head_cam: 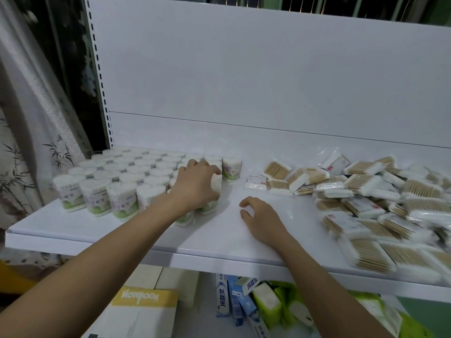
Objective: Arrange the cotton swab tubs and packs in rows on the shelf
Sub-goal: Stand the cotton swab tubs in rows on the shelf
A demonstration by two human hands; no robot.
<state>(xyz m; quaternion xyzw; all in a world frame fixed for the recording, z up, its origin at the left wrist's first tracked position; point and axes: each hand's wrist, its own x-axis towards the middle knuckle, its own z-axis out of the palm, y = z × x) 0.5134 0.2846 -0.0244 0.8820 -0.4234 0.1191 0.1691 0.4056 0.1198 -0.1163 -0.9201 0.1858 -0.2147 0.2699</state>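
Gripping a tub (216, 184), the left hand (195, 189) could topple neighbouring tubs (117, 176) if nudged; right hand (262, 222) rests loosely curled, empty.

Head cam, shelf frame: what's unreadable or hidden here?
- Head view: clear round cotton swab tub in the left hand: mostly hidden by the hand, so the grip is unclear.
- Loose pile of flat cotton swab packs: cut off by the right edge, motion-blurred.
- Tub labels: too small to read.
- Right hand: hides the white shelf beneath.

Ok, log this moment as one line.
left hand: grips tub at block's right edge | right hand: rests on shelf, holding nothing | packs: loose heap, right
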